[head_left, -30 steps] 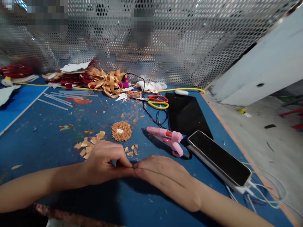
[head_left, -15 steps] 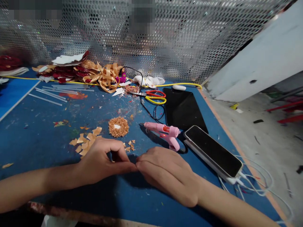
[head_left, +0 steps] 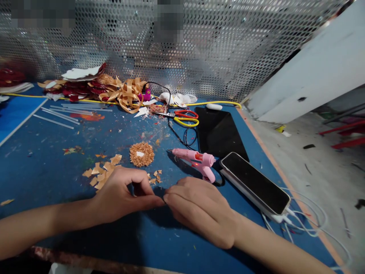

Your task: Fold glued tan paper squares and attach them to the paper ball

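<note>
My left hand (head_left: 125,194) is closed in a pinch, thumb against fingertips, and whatever it may hold is too small to make out. Almost touching its fingertips, my right hand (head_left: 201,211) is curled closed, its back toward me, hiding anything in its fingers. Cut pieces of gold ribbon (head_left: 101,173) lie beside and partly behind the left hand. Smaller ribbon scraps (head_left: 155,177) rest just past the two hands. A round, ruffled gold rosette (head_left: 148,155) with a white centre lies farther back. Beyond the right hand, a pink glue gun (head_left: 196,160) lies on its side, nozzle pointing left.
On the blue table (head_left: 119,247), a phone (head_left: 256,182) with white cables and a black tablet (head_left: 221,131) lie right. Scissors (head_left: 184,118), glue sticks (head_left: 59,118) and a pile of gold ribbon (head_left: 128,93) lie toward the perforated metal screen (head_left: 205,49).
The view has shifted very slightly. Both hands keep the same closed pose near each other, and the things on the table stay where they were.
</note>
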`<action>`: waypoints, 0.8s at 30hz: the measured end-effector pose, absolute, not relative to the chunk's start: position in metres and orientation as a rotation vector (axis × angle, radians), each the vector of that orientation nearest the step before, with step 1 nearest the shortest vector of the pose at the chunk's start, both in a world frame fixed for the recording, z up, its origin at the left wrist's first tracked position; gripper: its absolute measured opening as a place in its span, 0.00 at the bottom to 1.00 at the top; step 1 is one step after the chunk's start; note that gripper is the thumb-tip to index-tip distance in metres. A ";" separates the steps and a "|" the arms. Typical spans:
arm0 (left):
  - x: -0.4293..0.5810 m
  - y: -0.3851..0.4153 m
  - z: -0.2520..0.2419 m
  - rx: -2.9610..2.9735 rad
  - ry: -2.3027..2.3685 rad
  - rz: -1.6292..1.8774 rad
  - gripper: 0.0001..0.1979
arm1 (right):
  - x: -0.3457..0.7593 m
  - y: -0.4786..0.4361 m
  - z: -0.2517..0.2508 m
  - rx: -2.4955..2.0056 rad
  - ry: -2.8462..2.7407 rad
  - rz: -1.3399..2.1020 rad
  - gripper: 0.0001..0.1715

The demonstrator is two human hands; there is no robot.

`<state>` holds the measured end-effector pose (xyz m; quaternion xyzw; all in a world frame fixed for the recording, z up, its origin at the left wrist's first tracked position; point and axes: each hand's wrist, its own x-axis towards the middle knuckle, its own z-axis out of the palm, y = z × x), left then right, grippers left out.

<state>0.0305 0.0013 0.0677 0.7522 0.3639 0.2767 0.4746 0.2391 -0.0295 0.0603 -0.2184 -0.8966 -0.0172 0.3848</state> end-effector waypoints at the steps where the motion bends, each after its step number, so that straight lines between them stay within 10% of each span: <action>1: 0.031 0.001 0.068 1.842 0.888 0.678 0.14 | 0.240 -0.030 0.060 -0.558 -2.284 -0.046 0.10; 24: 0.029 0.001 0.067 2.109 0.543 0.651 0.09 | 0.238 -0.025 0.065 -0.739 -2.190 -0.187 0.12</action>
